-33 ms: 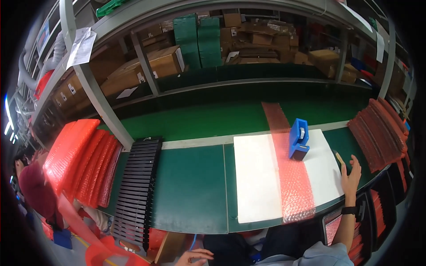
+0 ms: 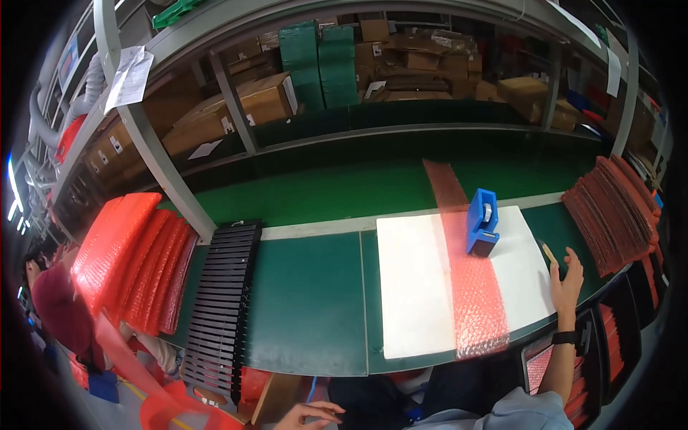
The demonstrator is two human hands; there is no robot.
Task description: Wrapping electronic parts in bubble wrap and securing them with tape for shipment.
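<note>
The right hand point(image 2: 566, 276) rests at the right edge of the white sheet point(image 2: 412, 287) on the green bench point(image 2: 308, 301), fingers spread and empty, beside a small tan stick point(image 2: 549, 252). A strip of red bubble wrap point(image 2: 469, 279) lies across the sheet, long axis running from the near edge away toward the shelving (slightly tilted left). A blue tape dispenser point(image 2: 482, 221) stands on it. The left hand point(image 2: 312, 416) sits low at the frame edge, fingers loosely curled, holding nothing visible.

open green bench point(image 2: 308, 301) lies between the black slatted tray point(image 2: 222, 301) and white sheet point(image 2: 412, 287); blue tape dispenser point(image 2: 481, 222) blocks farther right.
</note>
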